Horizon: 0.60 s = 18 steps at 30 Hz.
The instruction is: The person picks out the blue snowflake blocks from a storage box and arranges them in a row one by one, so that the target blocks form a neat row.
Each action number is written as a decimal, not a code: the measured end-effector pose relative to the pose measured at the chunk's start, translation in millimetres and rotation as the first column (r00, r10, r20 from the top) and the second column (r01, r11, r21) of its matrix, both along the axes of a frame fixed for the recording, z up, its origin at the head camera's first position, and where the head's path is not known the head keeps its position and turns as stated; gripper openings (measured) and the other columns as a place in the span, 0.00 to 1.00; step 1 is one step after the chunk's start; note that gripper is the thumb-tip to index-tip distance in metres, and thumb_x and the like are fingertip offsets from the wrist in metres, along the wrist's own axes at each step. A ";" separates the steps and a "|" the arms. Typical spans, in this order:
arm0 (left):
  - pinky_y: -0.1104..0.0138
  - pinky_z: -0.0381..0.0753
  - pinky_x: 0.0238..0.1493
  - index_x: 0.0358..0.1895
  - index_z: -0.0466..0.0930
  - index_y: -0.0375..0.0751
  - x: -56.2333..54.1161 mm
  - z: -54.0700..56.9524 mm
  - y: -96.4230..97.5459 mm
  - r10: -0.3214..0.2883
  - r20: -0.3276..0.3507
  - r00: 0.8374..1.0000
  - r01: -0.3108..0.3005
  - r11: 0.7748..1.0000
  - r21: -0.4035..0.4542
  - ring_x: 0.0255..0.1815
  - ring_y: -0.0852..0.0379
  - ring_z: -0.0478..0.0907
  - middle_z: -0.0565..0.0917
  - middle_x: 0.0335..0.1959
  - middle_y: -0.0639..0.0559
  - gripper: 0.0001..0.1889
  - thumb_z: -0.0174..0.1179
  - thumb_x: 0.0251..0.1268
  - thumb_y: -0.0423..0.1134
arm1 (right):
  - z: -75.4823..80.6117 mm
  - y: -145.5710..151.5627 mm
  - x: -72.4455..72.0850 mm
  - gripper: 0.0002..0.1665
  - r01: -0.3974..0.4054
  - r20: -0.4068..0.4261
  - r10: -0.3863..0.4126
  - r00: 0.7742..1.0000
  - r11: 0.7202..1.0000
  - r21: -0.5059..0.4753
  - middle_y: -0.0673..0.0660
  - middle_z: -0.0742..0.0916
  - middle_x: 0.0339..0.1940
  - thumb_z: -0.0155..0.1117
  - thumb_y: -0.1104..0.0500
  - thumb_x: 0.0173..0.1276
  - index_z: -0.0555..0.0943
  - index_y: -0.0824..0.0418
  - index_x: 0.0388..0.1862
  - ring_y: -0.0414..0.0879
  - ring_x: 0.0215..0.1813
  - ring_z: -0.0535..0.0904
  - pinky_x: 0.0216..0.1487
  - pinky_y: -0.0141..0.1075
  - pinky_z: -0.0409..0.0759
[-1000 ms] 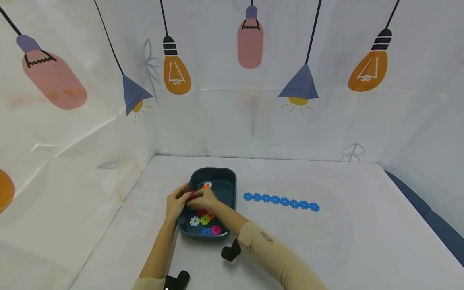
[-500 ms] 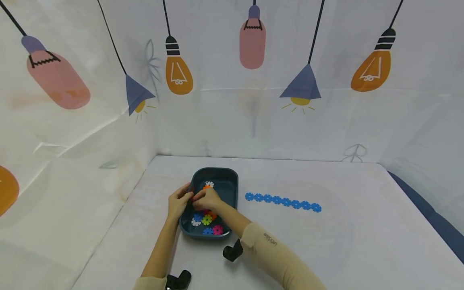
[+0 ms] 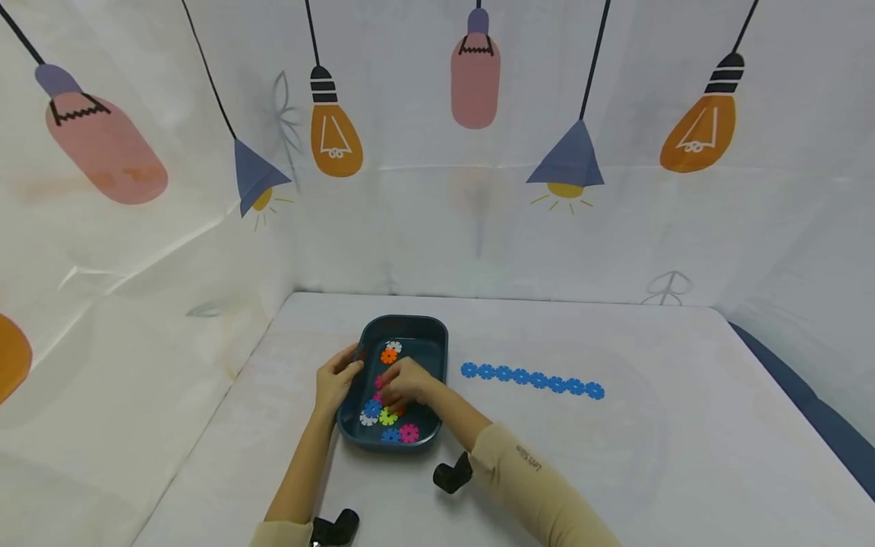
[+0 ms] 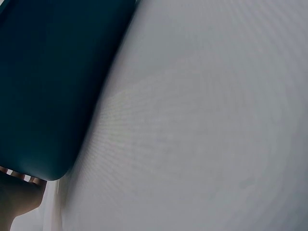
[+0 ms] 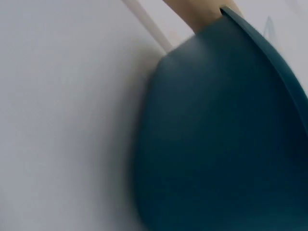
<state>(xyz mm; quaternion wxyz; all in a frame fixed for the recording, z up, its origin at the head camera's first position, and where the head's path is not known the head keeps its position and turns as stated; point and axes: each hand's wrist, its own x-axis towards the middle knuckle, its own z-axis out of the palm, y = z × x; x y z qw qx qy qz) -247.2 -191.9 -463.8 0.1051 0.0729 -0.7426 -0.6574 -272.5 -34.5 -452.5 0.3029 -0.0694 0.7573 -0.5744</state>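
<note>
In the head view my left hand [image 3: 335, 384] grips the left rim of a dark teal tray [image 3: 429, 346], thumb over the edge. My right hand [image 3: 409, 384] is inside the tray with bent fingers, right over the plastic snowflake discs. I cannot tell whether it pinches one. An orange disc [image 3: 389, 355] and a white disc [image 3: 393, 347] lie near the far end. Blue, white and green discs [image 3: 388, 416] cluster below the right hand, and a pink disc [image 3: 409, 433] lies near the front. The wrist views mostly show the tray's outer wall [image 4: 53, 82].
A row of several joined blue snowflake discs [image 3: 538, 380] lies on the white table [image 3: 615, 463] to the right of the tray. Black wrist cameras [image 3: 453, 474] sit below both forearms. A white sheet printed with lamps [image 3: 424, 220] hangs behind and to the left.
My right hand has moved right and slightly toward me, away from the left thumb to the middle of the tray, uncovering the orange disc. The left hand stays at the rim.
</note>
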 end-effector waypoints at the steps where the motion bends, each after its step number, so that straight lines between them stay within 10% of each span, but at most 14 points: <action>1: 0.81 0.72 0.38 0.59 0.73 0.27 -3.0 -5.3 -1.9 -0.001 -0.002 1.000 0.001 1.000 0.002 0.38 0.74 0.74 0.76 0.56 0.30 0.21 0.58 0.61 0.28 | -0.5 -1.5 2.2 0.19 -0.033 0.004 0.033 0.999 0.999 -0.011 0.64 0.86 0.31 0.64 0.75 0.56 0.79 0.76 0.48 0.54 0.33 0.85 0.33 0.42 0.83; 8: 0.81 0.71 0.39 0.60 0.73 0.31 -7.7 -17.9 -4.1 0.021 -0.005 1.000 -0.021 0.999 -0.048 0.40 0.75 0.74 0.76 0.57 0.33 0.21 0.57 0.63 0.31 | -0.1 -18.4 24.6 0.22 -0.235 -0.033 0.234 0.972 0.972 -0.021 0.61 0.85 0.33 0.65 0.75 0.54 0.76 0.80 0.50 0.54 0.35 0.84 0.39 0.42 0.82; 18: 0.79 0.72 0.38 0.61 0.73 0.33 -6.1 -16.9 -5.1 0.013 0.006 1.000 -0.012 0.998 -0.065 0.40 0.72 0.73 0.76 0.58 0.34 0.22 0.57 0.64 0.33 | -1.3 -29.7 39.1 0.07 -0.172 -0.124 0.179 0.976 0.983 0.068 0.59 0.86 0.24 0.66 0.71 0.55 0.83 0.73 0.33 0.49 0.29 0.84 0.32 0.34 0.81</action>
